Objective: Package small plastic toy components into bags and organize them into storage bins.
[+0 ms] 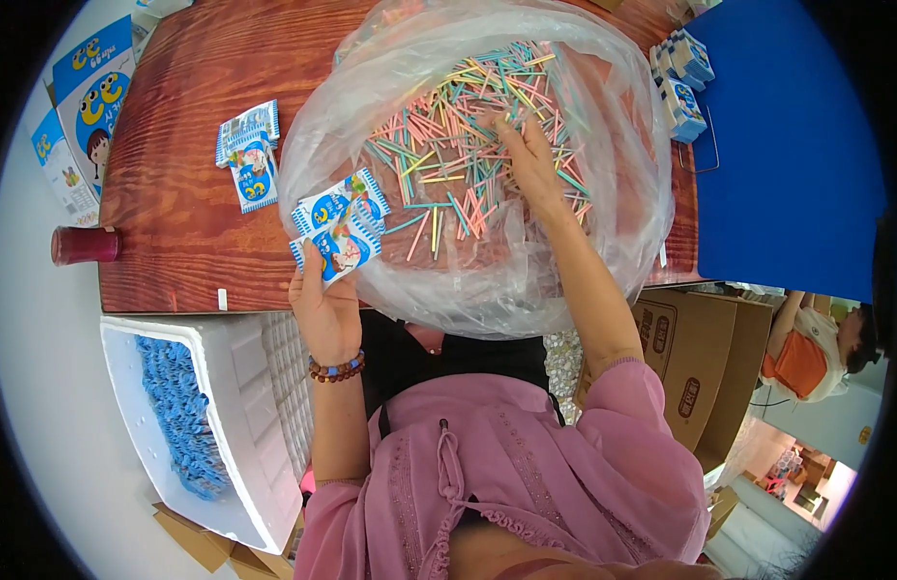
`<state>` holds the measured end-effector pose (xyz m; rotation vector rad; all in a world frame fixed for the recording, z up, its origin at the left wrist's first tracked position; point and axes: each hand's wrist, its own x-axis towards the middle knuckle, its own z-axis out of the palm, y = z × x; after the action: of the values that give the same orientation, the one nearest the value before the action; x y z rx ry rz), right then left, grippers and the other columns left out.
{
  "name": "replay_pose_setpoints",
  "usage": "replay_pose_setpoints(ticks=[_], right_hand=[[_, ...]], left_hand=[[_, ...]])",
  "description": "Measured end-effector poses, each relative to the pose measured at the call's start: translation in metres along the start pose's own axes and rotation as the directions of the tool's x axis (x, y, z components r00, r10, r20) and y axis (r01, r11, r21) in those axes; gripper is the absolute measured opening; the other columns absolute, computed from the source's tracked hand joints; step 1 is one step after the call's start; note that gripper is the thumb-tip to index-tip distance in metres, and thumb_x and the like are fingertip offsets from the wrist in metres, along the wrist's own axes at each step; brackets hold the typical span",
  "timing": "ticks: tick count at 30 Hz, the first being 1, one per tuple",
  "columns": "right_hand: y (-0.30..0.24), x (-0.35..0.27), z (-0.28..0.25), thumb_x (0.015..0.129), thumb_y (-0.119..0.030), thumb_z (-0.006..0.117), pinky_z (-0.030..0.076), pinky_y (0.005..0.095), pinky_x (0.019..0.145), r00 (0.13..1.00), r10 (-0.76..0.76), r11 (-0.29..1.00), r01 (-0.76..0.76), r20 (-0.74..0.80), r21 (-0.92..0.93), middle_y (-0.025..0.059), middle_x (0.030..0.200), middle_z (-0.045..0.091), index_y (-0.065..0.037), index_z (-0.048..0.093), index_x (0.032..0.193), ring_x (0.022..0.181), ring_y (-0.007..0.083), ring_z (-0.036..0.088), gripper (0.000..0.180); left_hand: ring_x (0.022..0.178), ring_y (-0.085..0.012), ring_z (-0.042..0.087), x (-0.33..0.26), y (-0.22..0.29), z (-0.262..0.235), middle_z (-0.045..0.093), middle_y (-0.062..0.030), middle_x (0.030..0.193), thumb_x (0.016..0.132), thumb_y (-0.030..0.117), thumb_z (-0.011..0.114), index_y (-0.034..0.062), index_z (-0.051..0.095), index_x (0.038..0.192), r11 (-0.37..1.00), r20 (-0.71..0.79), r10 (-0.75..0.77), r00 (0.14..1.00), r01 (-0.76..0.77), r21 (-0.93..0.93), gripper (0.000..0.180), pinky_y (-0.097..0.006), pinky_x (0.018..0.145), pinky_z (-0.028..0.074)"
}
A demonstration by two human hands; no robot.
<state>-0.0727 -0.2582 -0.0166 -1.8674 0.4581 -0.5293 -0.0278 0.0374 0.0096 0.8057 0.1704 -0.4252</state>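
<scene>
Forearm [593, 280] outstretched, right hand [533, 162] at pastel sticks [443, 121], fingers [511, 138] bunched

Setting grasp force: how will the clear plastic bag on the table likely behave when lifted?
The plastic bag is probably floppy: its walls crease and sag. Likely flimsy, as its film is translucent. Lifting one side would probably make the coloured sticks slide, since they lie loose inside.

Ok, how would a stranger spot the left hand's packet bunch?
A big clear bag of pastel sticks sits on the wooden table. At its left edge is the blue-and-white packet bunch, gripped in the left hand; similar packets further left lie unheld.
</scene>
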Motion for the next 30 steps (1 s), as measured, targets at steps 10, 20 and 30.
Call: replay_pose_setpoints(ticks=[10, 20, 30], right_hand=[[0.000, 0.007, -0.019, 0.102, -0.026, 0.041, 0.049, 0.0331, 0.087, 0.990, 0.051, 0.973, -0.020, -0.129, 0.232, 0.0150, 0.106, 0.065, 0.002, 0.061, 0.102, 0.093, 0.0207, 0.063, 0.034], [-0.070, 0.004, 0.004, 0.104, -0.023, 0.037, 0.039, 0.0450, 0.107, 0.987, -0.028, 0.488, 0.150, -0.156, 0.860, 0.0221, 0.114, 0.062, -0.003, 0.050, 0.107, 0.121, 0.0361, 0.053, 0.024], [-0.035, 0.009, 0.001, 0.101, -0.024, 0.041, 0.043, 0.0308, 0.087, 0.998, 0.016, 0.995, -0.021, 0.059, 0.096, 0.0134, 0.109, 0.066, -0.004, 0.058, 0.107, 0.091, 0.0175, 0.060, 0.027]], left_hand=[[0.089, -0.0125, 0.064, 0.003, -0.008, 0.005, 0.069, -0.0049, 0.103, 0.099, 0.025, 0.055, 0.0051, 0.064, 0.103, 0.999, 0.078, -0.023, 0.997, 0.025, -0.033, 0.023, -0.029, 0.074, 0.050], [0.083, -0.0128, 0.064, 0.024, -0.054, 0.053, 0.067, -0.0033, 0.094, 0.096, 0.023, 0.059, 0.0068, 0.063, 0.099, 0.999, 0.093, 0.000, 0.996, -0.004, 0.036, 0.017, -0.029, 0.069, 0.052], [0.074, -0.0089, 0.061, 0.032, -0.060, 0.057, 0.067, -0.0013, 0.088, 0.096, 0.023, 0.059, 0.0084, 0.064, 0.091, 0.998, 0.084, -0.049, 0.995, 0.046, 0.044, 0.016, -0.024, 0.060, 0.047]])
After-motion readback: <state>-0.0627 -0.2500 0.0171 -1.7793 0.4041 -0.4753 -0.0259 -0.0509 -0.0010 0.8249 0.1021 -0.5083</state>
